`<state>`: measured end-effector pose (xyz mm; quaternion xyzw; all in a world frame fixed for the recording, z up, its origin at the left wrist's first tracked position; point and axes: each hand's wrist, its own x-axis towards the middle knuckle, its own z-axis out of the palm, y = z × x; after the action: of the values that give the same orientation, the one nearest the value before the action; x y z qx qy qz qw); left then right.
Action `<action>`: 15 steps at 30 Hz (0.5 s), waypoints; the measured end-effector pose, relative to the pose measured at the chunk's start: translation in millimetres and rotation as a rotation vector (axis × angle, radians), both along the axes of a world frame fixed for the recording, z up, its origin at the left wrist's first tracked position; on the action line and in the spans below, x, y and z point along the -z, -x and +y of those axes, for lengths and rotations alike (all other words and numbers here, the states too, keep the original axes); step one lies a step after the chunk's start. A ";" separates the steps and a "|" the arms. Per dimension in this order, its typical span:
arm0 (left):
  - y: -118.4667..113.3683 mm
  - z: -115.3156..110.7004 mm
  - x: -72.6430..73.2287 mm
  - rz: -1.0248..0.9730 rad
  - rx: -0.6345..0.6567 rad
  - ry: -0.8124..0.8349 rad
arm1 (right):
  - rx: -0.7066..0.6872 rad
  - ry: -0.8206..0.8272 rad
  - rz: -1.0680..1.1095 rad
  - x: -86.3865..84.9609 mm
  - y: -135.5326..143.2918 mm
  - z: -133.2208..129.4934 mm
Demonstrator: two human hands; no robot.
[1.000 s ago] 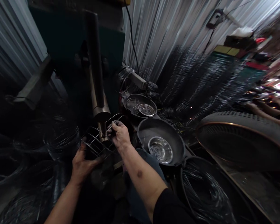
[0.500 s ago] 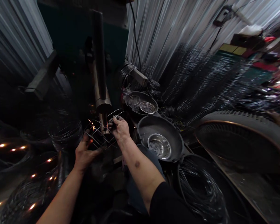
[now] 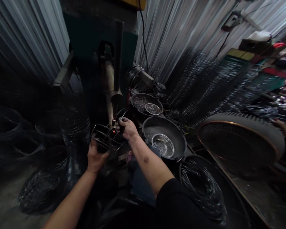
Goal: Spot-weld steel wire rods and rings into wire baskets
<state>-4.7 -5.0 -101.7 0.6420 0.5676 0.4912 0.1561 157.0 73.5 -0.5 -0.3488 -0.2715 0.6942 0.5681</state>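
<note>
My left hand [image 3: 97,156] grips the lower left side of a wire frame [image 3: 104,138] made of thin, crossing metal rods. My right hand [image 3: 127,128] is closed in a pinch on a thin metal wire [image 3: 124,115] at the frame's upper right; whether that wire is joined to the frame I cannot tell. Between the hands, the upright electrode [image 3: 114,114] of a spot-welding machine comes down onto the frame. A small orange glow shows at its tip. The lower part of the frame is lost in shadow.
To the right, a black pan [image 3: 180,140] holds a steel bowl [image 3: 162,145] of short metal pieces. Behind it stands another pan [image 3: 136,97] with wire parts. Coiled wire [image 3: 205,187] lies front right, near a large round fan [image 3: 240,140]. Another person's hand [image 3: 282,127] shows at far right.
The spray of sparks at the electrode has died down to one glowing point, and the bright sparks at left are gone. The view has shifted; both hands keep their hold.
</note>
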 end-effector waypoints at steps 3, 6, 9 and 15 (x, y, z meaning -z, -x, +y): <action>8.8 -65.7 26.3 0.057 0.124 0.107 | -0.162 -0.006 -0.123 21.5 -17.6 -39.8; 30.9 -117.7 34.8 0.067 0.412 0.390 | -0.371 0.055 -0.277 48.2 -35.1 -78.7; 51.2 -127.7 13.5 -0.033 0.490 0.631 | -0.535 0.095 -0.369 66.6 -42.9 -105.3; 32.5 -76.7 -41.5 -0.626 0.159 0.759 | -0.648 0.036 -0.497 64.3 -34.5 -124.0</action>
<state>-37.2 -81.7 -60.2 0.4031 0.5816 0.4056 0.5786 191.5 -50.5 -64.9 -0.4121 -0.4841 0.7365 0.2309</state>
